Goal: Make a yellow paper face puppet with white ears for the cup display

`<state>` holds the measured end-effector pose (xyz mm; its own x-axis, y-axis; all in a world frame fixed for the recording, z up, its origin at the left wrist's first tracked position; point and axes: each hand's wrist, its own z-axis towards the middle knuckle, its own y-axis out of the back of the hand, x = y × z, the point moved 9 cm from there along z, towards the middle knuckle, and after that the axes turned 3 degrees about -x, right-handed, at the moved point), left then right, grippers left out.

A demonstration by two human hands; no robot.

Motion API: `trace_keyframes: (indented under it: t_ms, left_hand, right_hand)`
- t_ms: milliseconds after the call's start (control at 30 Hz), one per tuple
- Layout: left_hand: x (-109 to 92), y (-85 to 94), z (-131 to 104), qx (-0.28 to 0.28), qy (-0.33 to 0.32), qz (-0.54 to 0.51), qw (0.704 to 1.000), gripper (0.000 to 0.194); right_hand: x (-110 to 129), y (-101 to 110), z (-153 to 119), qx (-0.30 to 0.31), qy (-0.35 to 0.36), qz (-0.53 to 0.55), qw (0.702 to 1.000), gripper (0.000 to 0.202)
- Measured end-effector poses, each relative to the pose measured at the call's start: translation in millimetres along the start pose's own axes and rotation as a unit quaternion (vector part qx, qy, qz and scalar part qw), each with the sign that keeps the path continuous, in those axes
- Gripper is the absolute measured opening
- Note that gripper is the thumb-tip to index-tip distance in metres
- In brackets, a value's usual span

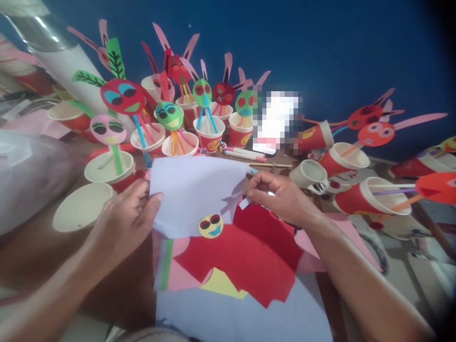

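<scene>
My left hand [130, 211] grips the left edge of a white sheet of paper [195, 185], thumb on top. At the sheet's right edge, my right hand [280, 194] is closed in a pinch on the paper, with a small white piece [244, 204] showing under its fingers. A round yellow paper face [210, 226] with red-and-black eyes and a blue mouth lies at the sheet's lower edge. Beneath are cut red paper [249, 256], a yellow piece [224, 283] and pink paper [181, 278].
Paper cups [209, 133] holding straws with decorated paper faces [123, 97] stand along the back. More cups [372, 194] lie tipped at the right, near a pale mug [309, 175]. Markers [244, 153] and a blurred-out phone [274, 123] lie behind the paper. A plastic bag [32, 175] is at left.
</scene>
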<state>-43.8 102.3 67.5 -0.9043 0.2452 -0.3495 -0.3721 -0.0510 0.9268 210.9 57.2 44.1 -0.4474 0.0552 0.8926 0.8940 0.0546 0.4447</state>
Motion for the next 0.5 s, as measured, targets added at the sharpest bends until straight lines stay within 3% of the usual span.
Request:
trace_keyframes:
  t_ms: [167,300,400,500]
  left_hand:
    - [15.5,26.6,-7.6,-0.099,0.060,0.017,0.993,0.017]
    - [12.3,43.2,-15.2,-0.189,0.048,0.006,0.981,0.017]
    - [11.9,39.6,-13.5,-0.173,0.053,-0.022,0.983,0.013]
    - [13.4,38.0,-12.1,-0.173,0.075,-0.048,0.981,0.014]
  right_hand:
    - [0.2,4.7,-0.9,0.004,0.001,0.044,0.999,0.012]
    - [7.2,-5.6,-5.3,0.061,0.041,-0.075,0.994,0.010]
    - [8.3,-25.1,-11.5,0.133,0.057,-0.171,0.974,0.008]
    - [10.2,-35.1,-14.9,0.161,0.067,-0.202,0.964,0.007]
